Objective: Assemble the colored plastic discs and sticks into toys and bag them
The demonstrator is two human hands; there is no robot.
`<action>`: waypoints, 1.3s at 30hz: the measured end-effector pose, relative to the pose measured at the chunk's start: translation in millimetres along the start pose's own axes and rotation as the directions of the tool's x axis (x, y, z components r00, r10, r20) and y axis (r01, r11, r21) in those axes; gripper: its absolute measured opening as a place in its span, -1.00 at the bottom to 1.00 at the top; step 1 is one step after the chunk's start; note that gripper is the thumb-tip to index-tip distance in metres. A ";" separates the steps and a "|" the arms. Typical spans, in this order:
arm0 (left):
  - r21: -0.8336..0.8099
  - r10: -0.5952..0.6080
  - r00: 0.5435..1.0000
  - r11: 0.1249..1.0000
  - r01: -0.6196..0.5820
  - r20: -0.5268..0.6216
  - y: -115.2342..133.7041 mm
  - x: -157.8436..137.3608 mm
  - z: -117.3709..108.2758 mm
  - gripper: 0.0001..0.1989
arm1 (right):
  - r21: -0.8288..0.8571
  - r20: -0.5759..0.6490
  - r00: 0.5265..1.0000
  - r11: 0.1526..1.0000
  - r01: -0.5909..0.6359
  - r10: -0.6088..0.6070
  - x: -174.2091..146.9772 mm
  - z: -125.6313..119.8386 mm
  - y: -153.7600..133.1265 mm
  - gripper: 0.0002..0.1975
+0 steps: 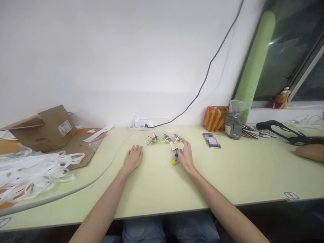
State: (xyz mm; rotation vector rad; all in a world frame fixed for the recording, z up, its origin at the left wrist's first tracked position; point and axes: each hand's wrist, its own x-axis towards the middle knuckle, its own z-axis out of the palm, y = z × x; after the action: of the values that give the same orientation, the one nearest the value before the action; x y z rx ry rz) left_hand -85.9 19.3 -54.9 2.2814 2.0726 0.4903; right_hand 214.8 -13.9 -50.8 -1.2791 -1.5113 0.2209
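My left hand rests palm down on the pale green table, fingers stretched and slightly apart, with nothing in it. Thumb and fingers of my right hand are at a small multicoloured plastic piece with blue, yellow, white and red parts; it appears pinched at its right side, though the exact contact is hard to see. Just beyond lie similar small clusters of coloured plastic sticks: one cluster to the left, another cluster in the middle, and a third cluster close to my right fingertips.
Left on the table are an opened cardboard box, a heap of white straps and a grey cable. A power strip lies by the wall. Rightward are a phone, a striped bag and a grey container.
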 end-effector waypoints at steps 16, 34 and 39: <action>0.131 0.063 0.994 0.989 -0.075 0.090 -19.0 49.6 -16.8 -0.45 | -0.168 -0.069 0.995 0.984 0.066 -0.078 14.0 -7.7 6.2 -0.34; 0.065 0.481 0.838 0.874 -0.482 -0.259 52.2 -38.7 -22.9 -0.52 | -0.238 0.197 0.957 0.936 0.259 -0.215 12.2 -15.3 8.0 -0.63; -0.031 0.545 0.803 0.823 -0.567 -0.242 81.3 -22.7 -9.0 -0.52 | -0.352 0.483 0.836 0.816 0.459 -0.261 1.9 -3.2 -19.6 -0.48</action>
State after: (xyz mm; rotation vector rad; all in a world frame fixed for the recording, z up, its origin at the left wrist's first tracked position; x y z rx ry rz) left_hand -11.0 -14.1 -33.0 2.8674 1.3467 0.8821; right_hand 206.2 -21.8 -34.5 -1.3112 -2.2523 -0.1454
